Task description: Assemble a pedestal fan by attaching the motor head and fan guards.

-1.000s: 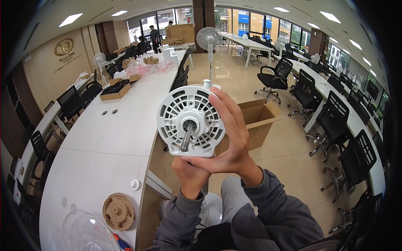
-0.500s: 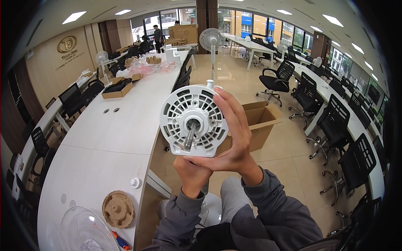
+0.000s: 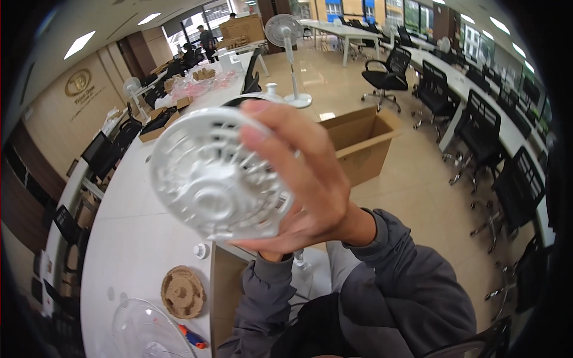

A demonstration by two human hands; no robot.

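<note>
A round white vented fan motor cover point(image 3: 206, 179), blurred, is raised before me, its face turned to the left. My right hand point(image 3: 304, 173) is closed on its right edge, fingers over the slots and thumb underneath. Behind the cover shows the rim of a white fan motor housing point(image 3: 253, 96) with a small white knob point(image 3: 271, 88) on top. A dark gap lies between rim and cover. My left hand point(image 3: 272, 256) is below, mostly hidden behind the cover and right hand; its fingers do not show.
The long white table point(image 3: 128, 206) at left bears a small white cap point(image 3: 201, 250), a moulded pulp piece point(image 3: 182, 292), a clear fan part with a wire guard point(image 3: 149, 331) and a blue-and-orange tool point(image 3: 192, 337). An opened cardboard box point(image 3: 364, 149) and standing fan point(image 3: 286, 36) are beyond.
The vented cover has moved left and closer to me with my right hand and now looks apart from the motor housing. The metal shaft at its centre no longer shows. My view has shifted.
</note>
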